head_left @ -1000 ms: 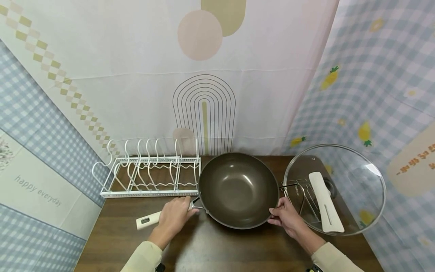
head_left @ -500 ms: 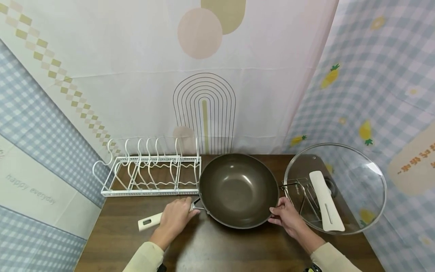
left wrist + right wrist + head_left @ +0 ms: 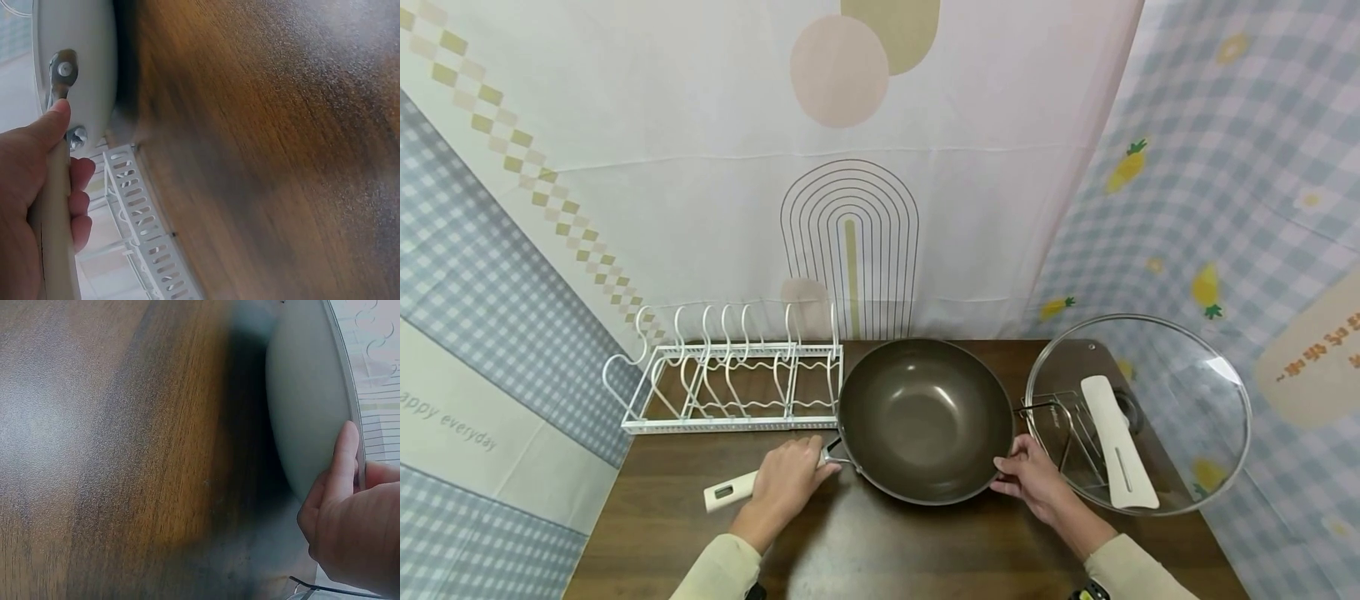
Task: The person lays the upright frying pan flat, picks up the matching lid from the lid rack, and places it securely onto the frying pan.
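A deep dark wok [image 3: 925, 417] with a pale outside [image 3: 87, 75] sits at the middle of the wooden table. My left hand [image 3: 788, 479] grips its cream handle [image 3: 730, 492]; in the left wrist view the fingers curl round the handle [image 3: 56, 219] and the thumb lies along it toward the metal bracket. My right hand [image 3: 1030, 477] pinches the wok's rim at the near right. In the right wrist view, that hand [image 3: 356, 519] has fingers against the pale outer wall [image 3: 306, 394], while the thumb is mostly hidden behind the rim.
A white wire rack [image 3: 730, 425] stands left of the wok, close to its rim. On the right, a glass lid [image 3: 1195, 417] with a cream handle bar [image 3: 1120, 446] leans upright on a wire stand [image 3: 1078, 433]. Fabric [image 3: 970, 217] hangs behind the table [image 3: 880, 550].
The head view shifts very slightly. Both hands keep their hold on the wok, which stays in place.
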A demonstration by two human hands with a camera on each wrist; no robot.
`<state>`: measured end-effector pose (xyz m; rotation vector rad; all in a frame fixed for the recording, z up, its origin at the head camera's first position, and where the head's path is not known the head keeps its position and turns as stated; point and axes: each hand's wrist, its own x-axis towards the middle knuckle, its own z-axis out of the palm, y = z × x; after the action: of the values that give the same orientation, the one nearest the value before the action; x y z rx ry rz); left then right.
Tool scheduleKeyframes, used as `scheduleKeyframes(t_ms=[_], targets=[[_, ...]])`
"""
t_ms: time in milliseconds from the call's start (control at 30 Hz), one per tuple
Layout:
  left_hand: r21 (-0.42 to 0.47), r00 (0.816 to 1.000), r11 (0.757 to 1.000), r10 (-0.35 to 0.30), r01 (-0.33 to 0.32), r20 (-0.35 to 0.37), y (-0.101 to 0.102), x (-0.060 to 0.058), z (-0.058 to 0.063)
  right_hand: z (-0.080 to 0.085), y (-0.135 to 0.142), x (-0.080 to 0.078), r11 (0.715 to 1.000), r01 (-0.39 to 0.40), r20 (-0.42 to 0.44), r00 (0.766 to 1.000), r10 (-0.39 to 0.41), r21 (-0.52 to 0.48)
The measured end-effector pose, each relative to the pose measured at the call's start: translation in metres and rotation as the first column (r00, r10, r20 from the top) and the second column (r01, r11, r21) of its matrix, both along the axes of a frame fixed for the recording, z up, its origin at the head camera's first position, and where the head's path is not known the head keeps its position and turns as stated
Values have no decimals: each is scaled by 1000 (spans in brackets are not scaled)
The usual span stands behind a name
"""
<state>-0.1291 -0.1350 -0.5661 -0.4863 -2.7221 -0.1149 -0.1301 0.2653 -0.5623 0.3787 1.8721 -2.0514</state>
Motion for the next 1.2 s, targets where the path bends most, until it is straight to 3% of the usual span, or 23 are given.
scheduleKeyframes(t_ms=[267,733,1200], targets=[[45,999,998,-36,35,18,2,-1,4,-2,5,2,1000,-23,31,999,23,1],[81,997,995,54,-58,50,1,10,8,6,8,2,999,48,69,996,-48,-6],[76,998,996,42,-44,37,-1,6,5,5,10,1,999,25,72,997,-23,-27]])
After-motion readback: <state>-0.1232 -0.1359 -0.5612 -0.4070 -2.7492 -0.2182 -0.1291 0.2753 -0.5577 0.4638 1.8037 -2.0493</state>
